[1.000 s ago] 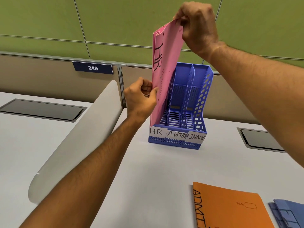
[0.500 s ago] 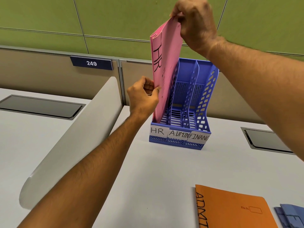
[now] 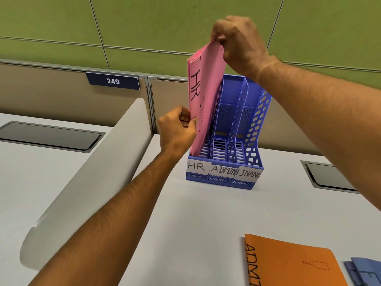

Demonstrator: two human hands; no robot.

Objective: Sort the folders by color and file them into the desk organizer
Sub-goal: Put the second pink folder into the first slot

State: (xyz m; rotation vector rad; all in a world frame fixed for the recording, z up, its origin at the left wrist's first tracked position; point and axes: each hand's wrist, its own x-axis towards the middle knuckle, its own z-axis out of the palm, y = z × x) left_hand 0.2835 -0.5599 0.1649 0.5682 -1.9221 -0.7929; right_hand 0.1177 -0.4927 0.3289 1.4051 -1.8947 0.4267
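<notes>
A blue desk organizer (image 3: pixel 254 129) with three slots labelled HR, ADMIN and FINANCE stands on the white desk. Pink folders marked HR (image 3: pixel 203 96) stand upright in the leftmost slot, their lower edge down inside it. My right hand (image 3: pixel 237 43) pinches their top corner. My left hand (image 3: pixel 178 129) grips their front edge at mid height. An orange folder marked ADMIN (image 3: pixel 288 263) lies flat at the near right. Blue folders (image 3: pixel 365 272) lie beside it at the frame's right edge, partly cut off.
A curved white divider panel (image 3: pixel 86 182) rises at the left of the desk (image 3: pixel 195 223). Dark cable hatches (image 3: pixel 49 136) (image 3: pixel 329 177) sit in the desk on both sides. A partition with a plate reading 249 (image 3: pixel 113 81) stands behind the organizer.
The pink folders have gone lower into the HR slot, with both hands still on them. The camera has shifted a little, so the organizer sits further right in view.
</notes>
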